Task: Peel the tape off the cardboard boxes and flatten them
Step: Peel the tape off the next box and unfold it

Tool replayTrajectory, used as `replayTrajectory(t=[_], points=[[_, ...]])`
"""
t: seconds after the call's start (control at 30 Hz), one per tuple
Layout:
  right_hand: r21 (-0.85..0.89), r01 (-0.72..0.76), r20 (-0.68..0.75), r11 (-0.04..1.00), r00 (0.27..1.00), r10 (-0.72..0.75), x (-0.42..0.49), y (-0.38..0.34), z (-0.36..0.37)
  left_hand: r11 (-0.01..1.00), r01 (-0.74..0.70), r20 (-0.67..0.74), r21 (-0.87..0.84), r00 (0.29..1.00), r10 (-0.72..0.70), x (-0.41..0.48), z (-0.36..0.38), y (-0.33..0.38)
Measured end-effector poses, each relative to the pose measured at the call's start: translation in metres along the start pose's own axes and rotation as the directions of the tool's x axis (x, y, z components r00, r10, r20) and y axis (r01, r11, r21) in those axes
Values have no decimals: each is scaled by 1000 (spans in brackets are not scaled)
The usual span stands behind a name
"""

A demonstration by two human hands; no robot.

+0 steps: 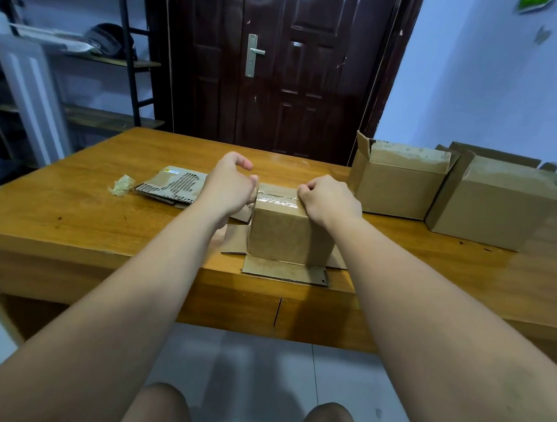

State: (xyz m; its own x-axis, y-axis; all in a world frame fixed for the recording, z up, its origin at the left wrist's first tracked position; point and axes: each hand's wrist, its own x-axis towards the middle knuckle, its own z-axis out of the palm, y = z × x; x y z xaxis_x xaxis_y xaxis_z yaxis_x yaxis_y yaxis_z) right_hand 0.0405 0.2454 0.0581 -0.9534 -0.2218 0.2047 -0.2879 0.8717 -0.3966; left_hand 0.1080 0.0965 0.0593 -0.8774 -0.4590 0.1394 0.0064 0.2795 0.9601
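A small cardboard box (288, 236) stands upside down near the table's front edge, its lower flaps spread flat on the wood. Clear tape (278, 199) runs across its top seam. My left hand (231, 187) is at the box's left top edge, thumb and fingers pinching the tape end there. My right hand (328, 202) rests on the right top edge with fingers curled, fingertips pressed at the tape. Two bigger open boxes (399, 186) (495, 206) stand at the right.
Flattened cardboard pieces (173, 185) lie left of the box, with a crumpled wad of peeled tape (120, 185) beside them. The wooden table (73, 209) fills the view; a dark door (280, 66) and a metal shelf (130, 52) stand behind it.
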Motion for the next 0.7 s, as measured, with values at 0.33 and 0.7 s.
replayTrajectory(t=[0.33,0.7], points=[[-64,-18,-18,998,1000,17,0,-5,2,931,-106,80,350,993,83,10,-3,20],[-102,-31,-3,994,1000,30,2,-9,1,582,-270,224,767,963,151,19,24,61]])
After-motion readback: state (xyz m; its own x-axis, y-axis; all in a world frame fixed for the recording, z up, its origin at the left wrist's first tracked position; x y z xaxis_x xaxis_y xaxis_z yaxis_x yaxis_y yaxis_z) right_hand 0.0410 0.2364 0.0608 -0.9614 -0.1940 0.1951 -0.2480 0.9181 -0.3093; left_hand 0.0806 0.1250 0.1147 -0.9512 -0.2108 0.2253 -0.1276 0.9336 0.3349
